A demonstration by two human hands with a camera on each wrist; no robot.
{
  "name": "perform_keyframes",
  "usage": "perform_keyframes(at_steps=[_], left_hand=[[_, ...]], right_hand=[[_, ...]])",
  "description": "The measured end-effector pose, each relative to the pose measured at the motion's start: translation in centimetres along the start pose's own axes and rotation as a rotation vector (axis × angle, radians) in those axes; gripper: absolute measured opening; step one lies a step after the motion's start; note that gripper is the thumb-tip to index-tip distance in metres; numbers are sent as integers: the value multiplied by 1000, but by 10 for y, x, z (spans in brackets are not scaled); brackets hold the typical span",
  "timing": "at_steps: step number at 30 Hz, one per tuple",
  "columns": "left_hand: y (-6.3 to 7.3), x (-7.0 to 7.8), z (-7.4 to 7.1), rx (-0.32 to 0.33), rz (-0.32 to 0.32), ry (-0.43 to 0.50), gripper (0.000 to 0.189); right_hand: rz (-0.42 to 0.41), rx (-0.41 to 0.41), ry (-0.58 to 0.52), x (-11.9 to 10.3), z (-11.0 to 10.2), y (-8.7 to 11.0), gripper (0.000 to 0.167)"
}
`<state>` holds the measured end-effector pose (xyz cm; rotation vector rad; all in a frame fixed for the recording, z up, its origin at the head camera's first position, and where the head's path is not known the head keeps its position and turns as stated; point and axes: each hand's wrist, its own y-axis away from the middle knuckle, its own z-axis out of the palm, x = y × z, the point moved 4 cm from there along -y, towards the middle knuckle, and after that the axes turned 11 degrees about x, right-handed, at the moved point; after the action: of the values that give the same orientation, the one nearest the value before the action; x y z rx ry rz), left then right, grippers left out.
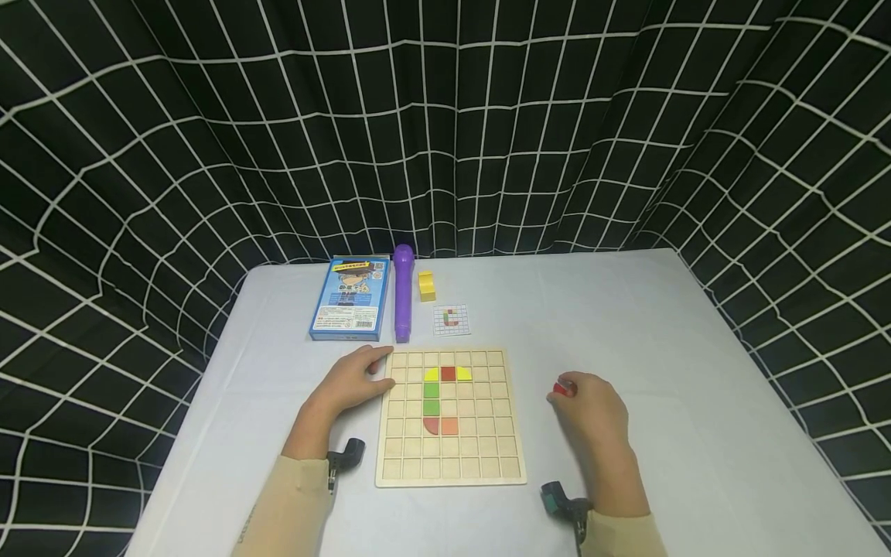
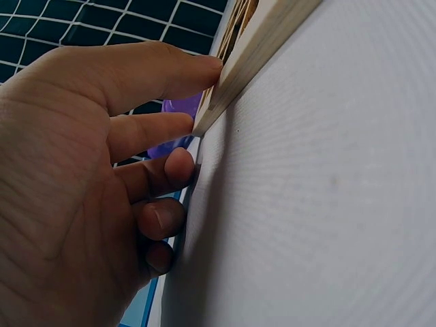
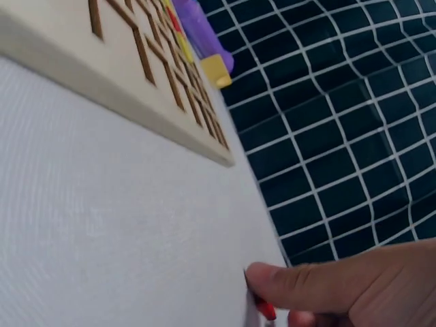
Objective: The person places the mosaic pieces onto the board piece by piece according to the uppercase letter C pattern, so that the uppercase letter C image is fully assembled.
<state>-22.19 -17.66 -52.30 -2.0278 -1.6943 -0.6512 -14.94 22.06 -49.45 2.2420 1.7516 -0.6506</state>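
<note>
A square wooden grid board (image 1: pixel 451 485) lies on the white table. On it sit a red square tile (image 1: pixel 448 374), yellow corner tiles, green square tiles (image 1: pixel 431 408), a rounded pinkish-red tile (image 1: pixel 431 425) and an orange square tile (image 1: pixel 450 426). My left hand (image 1: pixel 348 381) touches the board's left edge with thumb and index fingertips, while its other fingers bend loosely. To the board's right, my right hand (image 1: pixel 599 410) pinches a small red piece (image 1: pixel 560 389) between thumb and fingers, just above or at the tabletop. Fingers hide most of that piece.
Behind the board lies a small printed pattern card (image 1: pixel 452 319). Further back are a yellow block (image 1: pixel 427 286), a purple microphone-shaped tube (image 1: pixel 404 294) and a blue box (image 1: pixel 350 298). A black curtain (image 1: pixel 452 131) with white grid lines surrounds the table's back and sides.
</note>
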Motion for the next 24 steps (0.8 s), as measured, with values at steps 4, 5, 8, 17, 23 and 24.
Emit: perform_keyframes(at_steps=[4, 5, 8, 17, 23, 24], left_hand=[[0, 0, 1, -2, 8, 0, 68], [0, 0, 1, -1, 10, 0, 68], [0, 0, 1, 1, 10, 4, 68], [1, -1, 2, -1, 2, 12, 68], [0, -1, 1, 2, 11, 15, 68], [0, -1, 1, 2, 9, 16, 68]], right_hand=[[27, -1, -13, 4, 1, 1, 33], [29, 5, -19, 5, 1, 1, 31], [36, 16, -38, 4, 2, 2, 27], [64, 52, -94, 3, 6, 0, 21], [101, 49, -206, 4, 9, -4, 22], [104, 43, -214, 4, 9, -4, 22]])
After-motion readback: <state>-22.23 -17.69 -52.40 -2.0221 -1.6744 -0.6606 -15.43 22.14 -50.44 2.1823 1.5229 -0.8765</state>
